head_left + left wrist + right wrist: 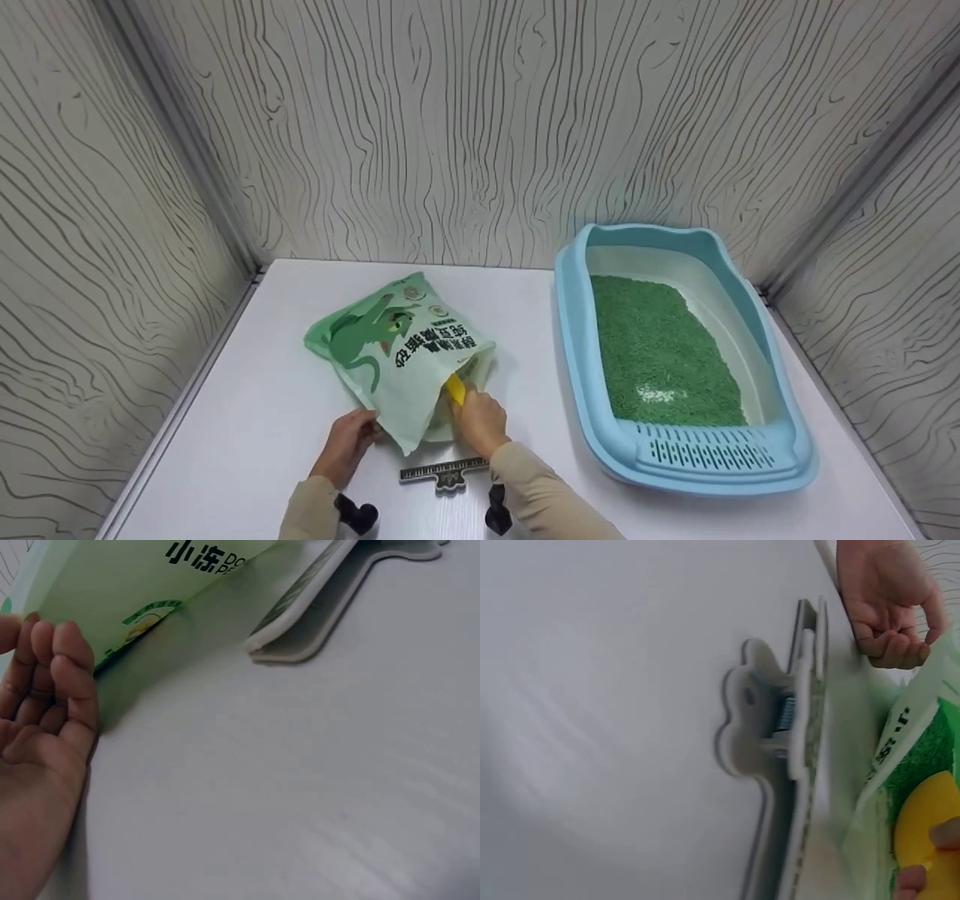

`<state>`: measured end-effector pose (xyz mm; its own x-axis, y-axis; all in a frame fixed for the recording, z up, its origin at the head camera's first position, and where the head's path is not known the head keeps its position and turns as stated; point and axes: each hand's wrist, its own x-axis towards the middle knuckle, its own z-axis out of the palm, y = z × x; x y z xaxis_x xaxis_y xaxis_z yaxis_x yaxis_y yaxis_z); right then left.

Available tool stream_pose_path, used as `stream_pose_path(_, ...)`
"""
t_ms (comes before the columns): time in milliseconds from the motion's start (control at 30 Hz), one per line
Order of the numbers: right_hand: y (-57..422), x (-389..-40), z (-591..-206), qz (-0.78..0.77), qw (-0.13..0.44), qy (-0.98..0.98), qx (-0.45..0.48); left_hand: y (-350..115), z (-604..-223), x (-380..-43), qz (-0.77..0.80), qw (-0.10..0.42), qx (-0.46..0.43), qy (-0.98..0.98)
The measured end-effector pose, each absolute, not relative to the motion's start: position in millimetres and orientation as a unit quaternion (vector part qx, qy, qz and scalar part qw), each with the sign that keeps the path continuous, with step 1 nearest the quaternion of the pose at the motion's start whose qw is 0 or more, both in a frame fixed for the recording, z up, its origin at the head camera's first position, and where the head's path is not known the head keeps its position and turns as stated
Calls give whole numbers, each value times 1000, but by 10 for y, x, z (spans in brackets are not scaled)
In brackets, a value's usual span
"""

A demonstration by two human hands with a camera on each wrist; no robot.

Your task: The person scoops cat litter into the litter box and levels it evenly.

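Note:
A pale green cat litter bag (pixel 405 337) with a cat printed on it lies on the table, its mouth facing me. My left hand (pixel 349 442) pinches the near left edge of the bag between thumb and fingers. At the mouth, my right hand (pixel 480 421) grips a yellow scoop (pixel 455 390). In the right wrist view the scoop's rounded yellow part (pixel 922 814) sits inside the bag, beside green litter pellets (pixel 926 750). Part of the scoop is hidden by the bag and fingers. Just in front of the bag lies a bag clip (pixel 448 475).
On the right stands a light blue litter box (pixel 574 352) with green litter (pixel 652 345) spread inside and a slotted near ledge (pixel 709 450). Patterned panels (pixel 420 135) enclose the white table (pixel 247 397) at the back and both sides.

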<state>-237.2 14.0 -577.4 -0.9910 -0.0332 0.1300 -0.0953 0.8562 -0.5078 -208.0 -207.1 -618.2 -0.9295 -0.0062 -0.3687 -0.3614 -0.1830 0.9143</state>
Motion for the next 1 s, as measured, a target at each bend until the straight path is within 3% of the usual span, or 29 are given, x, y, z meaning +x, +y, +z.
stream_pose_path(533,200,-2388,-5757,293,-20,-955,34,-2075,-6186,-2078,752,125,-142,631)
stream_pose_path(800,276,-2425,-5762,483,-147,-863,-33,-2070,-6195,-2082,747,122,-147,636)
stream_pose_path(1000,345,-2446,-5748,430,-129,-894,-14,-2061,-6193,-2083,751,120,-150,632)
